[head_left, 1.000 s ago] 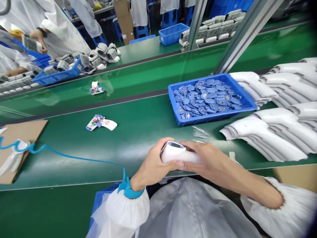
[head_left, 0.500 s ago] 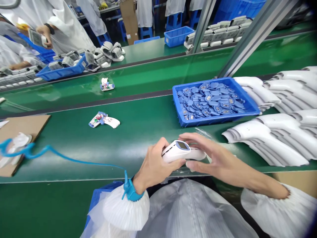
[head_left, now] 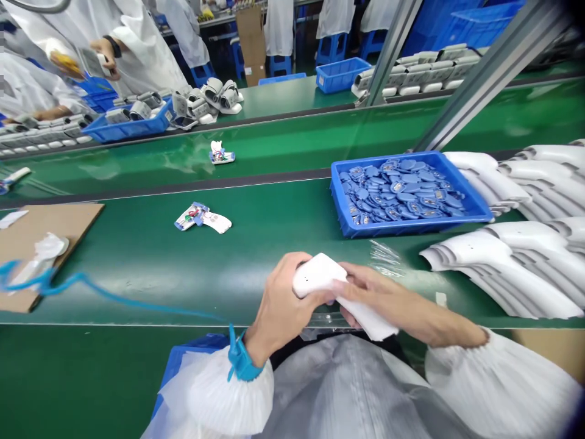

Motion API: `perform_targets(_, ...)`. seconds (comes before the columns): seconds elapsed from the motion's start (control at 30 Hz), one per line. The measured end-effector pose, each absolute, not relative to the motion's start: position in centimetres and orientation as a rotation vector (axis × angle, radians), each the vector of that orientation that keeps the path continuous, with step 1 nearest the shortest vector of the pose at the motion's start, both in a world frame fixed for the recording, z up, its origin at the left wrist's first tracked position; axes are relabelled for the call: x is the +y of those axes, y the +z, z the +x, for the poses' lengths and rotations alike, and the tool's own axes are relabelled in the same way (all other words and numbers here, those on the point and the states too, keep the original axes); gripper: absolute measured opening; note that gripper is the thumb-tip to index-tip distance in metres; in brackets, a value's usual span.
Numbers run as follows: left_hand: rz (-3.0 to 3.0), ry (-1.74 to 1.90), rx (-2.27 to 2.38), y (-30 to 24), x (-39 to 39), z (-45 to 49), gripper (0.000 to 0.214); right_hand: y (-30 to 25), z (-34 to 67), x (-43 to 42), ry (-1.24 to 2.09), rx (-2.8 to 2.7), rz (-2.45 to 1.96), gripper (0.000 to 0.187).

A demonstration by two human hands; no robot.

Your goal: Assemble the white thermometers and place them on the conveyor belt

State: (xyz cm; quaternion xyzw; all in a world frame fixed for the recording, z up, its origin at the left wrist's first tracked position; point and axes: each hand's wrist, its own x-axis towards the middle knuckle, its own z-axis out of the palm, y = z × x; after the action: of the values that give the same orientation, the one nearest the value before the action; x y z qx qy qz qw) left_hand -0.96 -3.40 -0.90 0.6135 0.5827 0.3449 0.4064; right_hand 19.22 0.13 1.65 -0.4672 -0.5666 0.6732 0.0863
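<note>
Between my hands is a white infrared thermometer, its smooth white side facing up and its handle slanting toward my body at lower right. My left hand, with a blue wrist strap, is wrapped round the head end. The fingers of my right hand close round the upper handle. Its screen is out of sight now. Farther left on the green bench lies an opened thermometer half with blue parts and coloured wires.
A blue tray of small blue parts stands at right, beside stacked white housings. Clear thin strips lie before it. At left are cardboard and a coiled blue cord. Another wired unit sits on the conveyor; co-workers stand beyond.
The thermometer has been turned over, from screen showing to plain white side up. My right hand, loosely spread before, has closed on the handle. The wired unit on the conveyor has shifted right.
</note>
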Motion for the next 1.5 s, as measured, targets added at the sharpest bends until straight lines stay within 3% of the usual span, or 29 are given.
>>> perform_targets(0.2,1.957,0.589,1.385,-2.9,-4.6,-3.0,0.043,1.1,19.4,-2.1,1.717,-1.958,-1.271,0.056)
perform_targets(0.37,2.092,0.565,1.271,-3.1,-4.4,-4.5,0.051,0.7,19.5,-2.1,1.824,-2.011,-1.152,0.064)
perform_targets(0.53,2.005,0.626,1.329,-2.9,-4.0,-4.3,0.05,0.4,19.6,-2.2,1.781,-1.935,-1.117,0.052)
perform_targets(0.73,1.688,0.495,1.357,-0.7,-2.6,-2.3,0.034,0.9,17.0,-0.1,1.061,-1.953,-1.245,0.03)
perform_targets(0.87,1.613,0.684,1.353,0.1,-1.8,-0.5,0.031,1.3,13.1,1.5,0.603,-1.897,-1.467,0.055)
perform_targets(1.0,1.741,0.576,1.389,-0.6,-1.8,0.5,0.019,0.9,11.7,2.3,0.289,-2.05,-1.383,0.056)
perform_targets(1.1,1.827,0.573,1.546,-0.9,-1.7,0.5,0.024,0.7,11.9,2.7,0.269,-1.994,-1.305,0.056)
perform_targets(1.23,1.653,0.669,1.414,-1.2,-1.6,0.2,0.028,0.8,12.0,2.8,0.323,-1.807,-1.4,0.056)
perform_targets(1.5,1.749,0.562,1.573,-1.5,-1.1,-0.7,0.031,0.5,10.7,4.2,0.274,-1.956,-1.511,0.054)
